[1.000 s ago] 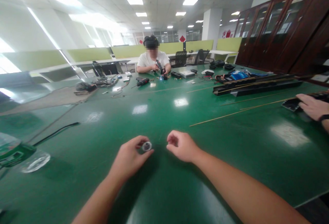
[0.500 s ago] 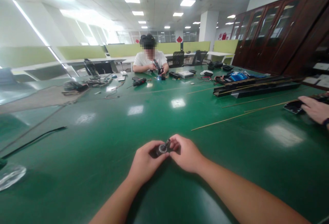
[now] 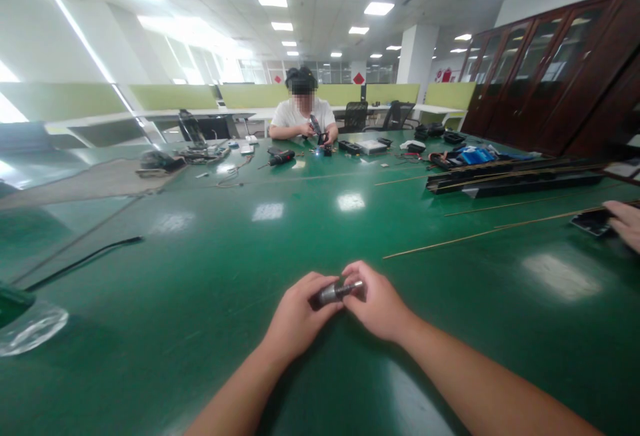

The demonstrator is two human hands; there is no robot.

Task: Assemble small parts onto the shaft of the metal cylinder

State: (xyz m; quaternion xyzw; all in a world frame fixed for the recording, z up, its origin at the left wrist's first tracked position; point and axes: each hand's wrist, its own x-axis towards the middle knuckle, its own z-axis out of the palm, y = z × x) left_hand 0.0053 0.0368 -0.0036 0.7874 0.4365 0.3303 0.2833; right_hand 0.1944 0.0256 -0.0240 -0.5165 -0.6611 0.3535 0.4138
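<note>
My left hand (image 3: 299,308) is closed around a small dark-grey metal cylinder with a thin shaft (image 3: 330,294). The cylinder lies nearly level just above the green table, its shaft pointing right. My right hand (image 3: 379,303) has its fingers curled around the shaft end, thumb below and index finger above. Part of the cylinder's body is hidden inside my left palm. I cannot make out whether a separate piece sits in the right fingers.
Thin brass-coloured rods (image 3: 435,247) and long black channels (image 3: 525,186) lie to the right. A co-worker's hand (image 3: 626,219) touches a black part there. Opposite sits a person (image 3: 303,119), near a power drill (image 3: 281,158). A clear plastic bottle (image 3: 37,329) lies left, by a black cable (image 3: 95,256).
The metal cylinder has tipped from shaft-up to nearly level, its shaft now towards the right. Both hands still stay close on it. The whole view has shifted slightly.
</note>
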